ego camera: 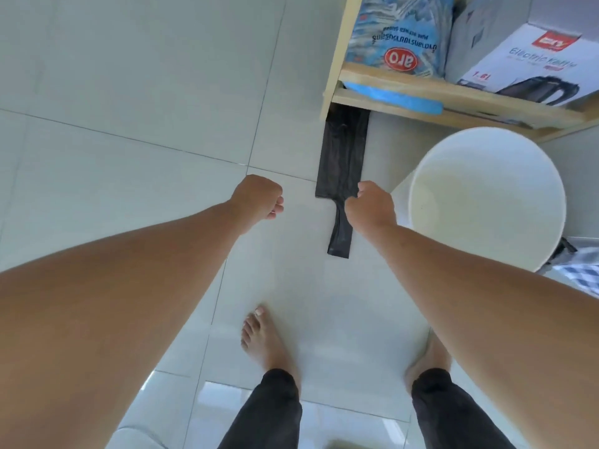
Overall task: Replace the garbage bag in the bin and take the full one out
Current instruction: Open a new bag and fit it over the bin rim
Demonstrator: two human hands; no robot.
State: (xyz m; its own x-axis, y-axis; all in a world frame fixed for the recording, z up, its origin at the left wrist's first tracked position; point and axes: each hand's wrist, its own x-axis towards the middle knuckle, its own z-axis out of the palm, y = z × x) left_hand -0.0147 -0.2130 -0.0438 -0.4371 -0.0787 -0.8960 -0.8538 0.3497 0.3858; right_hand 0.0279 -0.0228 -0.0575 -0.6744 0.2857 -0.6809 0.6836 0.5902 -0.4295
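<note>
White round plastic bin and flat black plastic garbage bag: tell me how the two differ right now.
The white round plastic bin stands upright with its mouth open and no liner visible inside; the flat black plastic garbage bag lies folded on the tiled floor. The bin is rigid and wide; the bag is a thin narrow strip. The right hand is at the bag, not the bin. Both sit beside the wooden shelf.

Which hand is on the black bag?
The right hand, at the folded black bag where its handle strip begins, beside the white bin. The left hand is a loose fist over bare tile.
</note>
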